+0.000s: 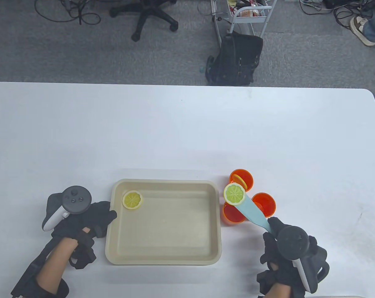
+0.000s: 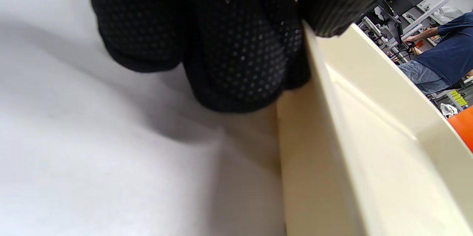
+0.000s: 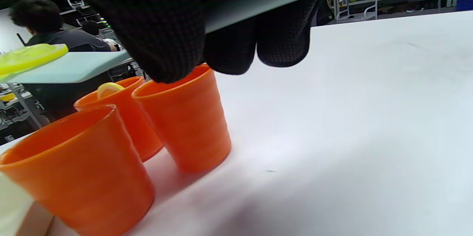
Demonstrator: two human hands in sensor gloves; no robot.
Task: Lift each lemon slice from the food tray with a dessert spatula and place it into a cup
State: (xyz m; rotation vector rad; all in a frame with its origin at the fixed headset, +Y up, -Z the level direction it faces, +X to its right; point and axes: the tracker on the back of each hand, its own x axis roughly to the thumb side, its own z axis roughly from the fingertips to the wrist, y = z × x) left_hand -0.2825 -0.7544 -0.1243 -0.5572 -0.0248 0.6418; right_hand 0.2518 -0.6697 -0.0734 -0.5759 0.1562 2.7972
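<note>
Carrying one lemon slice (image 1: 234, 193) on the tip of the spatula (image 1: 252, 212), high above the three orange cups. Holding the spatula by its handle end with the right hand (image 1: 288, 248), fingers (image 3: 162, 25) curled round it. Hovering over the near-left cup (image 1: 234, 214), with the far cup (image 1: 241, 179) already holding a slice (image 3: 109, 88) that leans on its wall, and the right cup (image 1: 265, 203) looking empty.

Resting the left hand (image 1: 82, 222) at the left wall of the tray (image 1: 164, 259), fingers (image 2: 236, 54) lying quite straight against the rim, pinching nothing. Probably keeping the tray from sliding.

Leaving one more slice (image 1: 132, 199) in the far left corner of the tray, close beside the walls.

Judging the slice as light, thin and rather stiff, likely smooth too, so sliding off the flat blade easily. Lying loose there, held by nothing, therefore keeping the blade level until over a cup, then tipping slowly. For the last slice: not gripping it, but pushing the thin blade edge under it, perhaps against the corner wall. Cups seem light also, standing close together, so easy to knock over.
</note>
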